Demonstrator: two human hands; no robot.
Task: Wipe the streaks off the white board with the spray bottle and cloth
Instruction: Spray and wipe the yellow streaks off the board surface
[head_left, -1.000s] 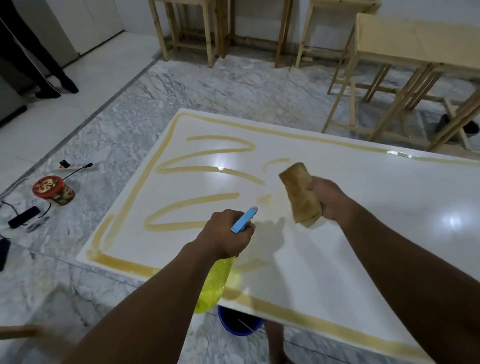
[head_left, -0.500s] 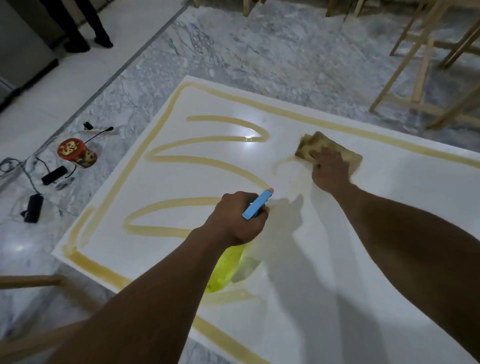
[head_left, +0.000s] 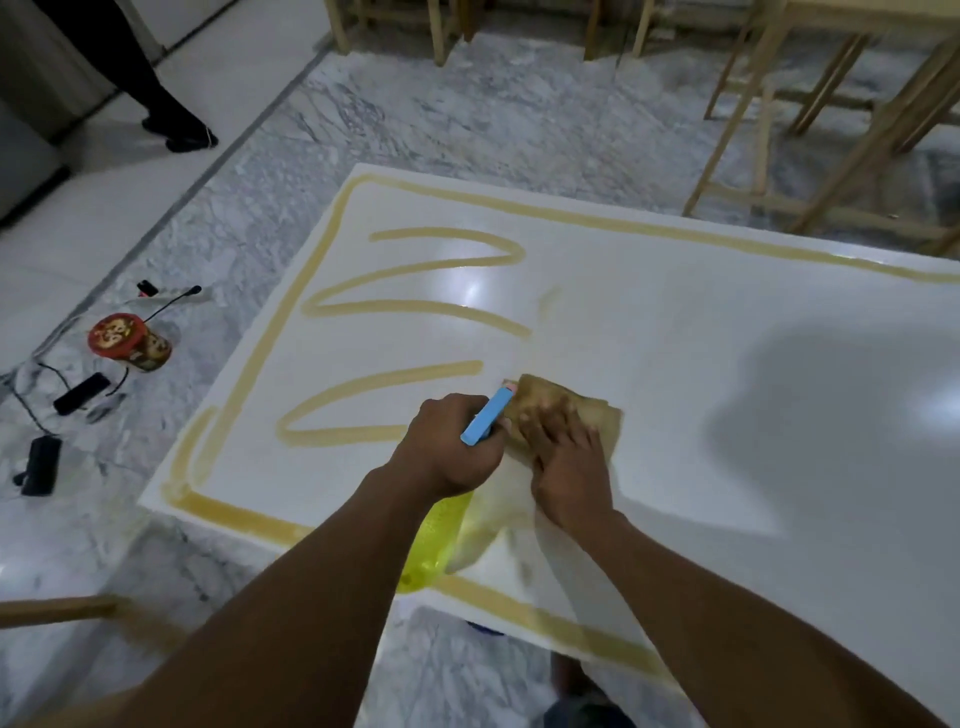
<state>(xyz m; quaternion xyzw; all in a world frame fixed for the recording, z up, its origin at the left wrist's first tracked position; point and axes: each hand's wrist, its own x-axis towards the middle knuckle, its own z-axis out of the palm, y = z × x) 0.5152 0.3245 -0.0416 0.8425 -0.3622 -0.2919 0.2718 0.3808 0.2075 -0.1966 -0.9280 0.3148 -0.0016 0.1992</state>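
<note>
The right hand (head_left: 569, 457) has swept back from the far side and the cloth (head_left: 576, 408) comes with it, now down at the near middle of the board (head_left: 675, 338). Where it was pressing half a second ago, only a faint smear remains.

The right hand lies flat on the cloth, fingers spread and straight, pushing it onto the board with no curl in that grip at all. The cloth is brown-stained and sticks out past the fingertips toward twelve and two o'clock.

The left hand (head_left: 452, 449) is just beside it at nine o'clock, with a tight grip, fingers wrapped round the neck of the bottle (head_left: 434, 535). The blue head (head_left: 487, 425) pokes out toward one o'clock, its tip touching the cloth's edge in this view. The yellow body hangs below the fist toward six o'clock, over the board's near edge.

Yellow-brown streaks (head_left: 415, 306) loop across the board's left half and border its edges. On the floor (head_left: 467, 119) at nine o'clock of the board stand a cup (head_left: 130, 343) and some black cabled gadgets (head_left: 41, 462).
</note>
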